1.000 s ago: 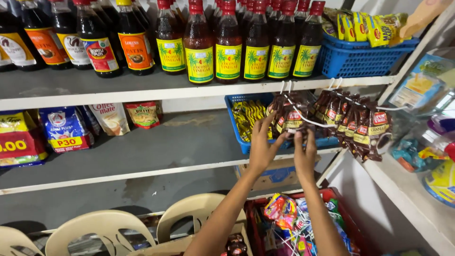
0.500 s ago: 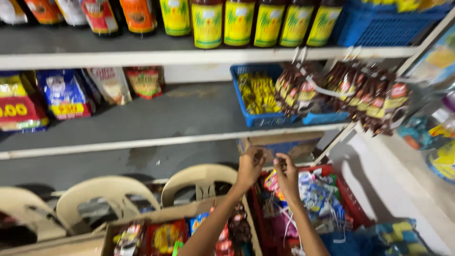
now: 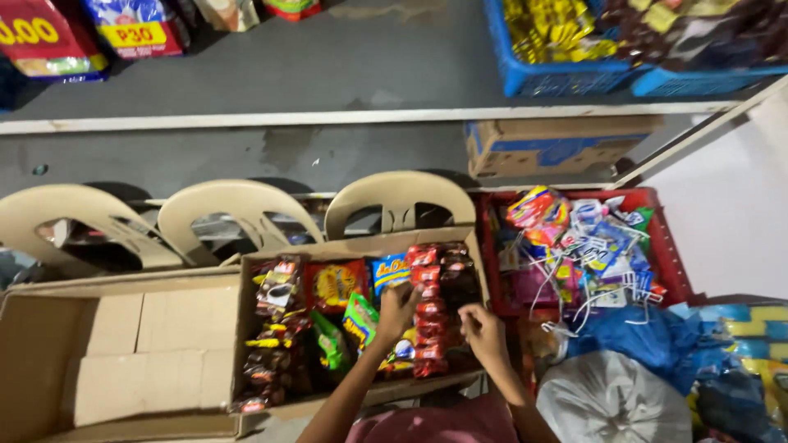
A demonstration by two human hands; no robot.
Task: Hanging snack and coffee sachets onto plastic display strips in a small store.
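Cardboard box point(image 3: 361, 254) of snacks, grey shelf point(image 3: 345, 74)

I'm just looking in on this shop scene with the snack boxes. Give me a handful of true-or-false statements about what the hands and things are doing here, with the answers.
1. Both hands reach into a cardboard box of snack packets. True: the left hand and right hand are over the packets.
2. The red crate is empty. False: it is piled with colourful packets.
3. The cardboard box on the left holds bottles. False: only its bare cardboard bottom shows.
4. Three beige plastic chairs stand behind the boxes. True.
5. The blue basket sits on the floor. False: it sits on the grey shelf above.
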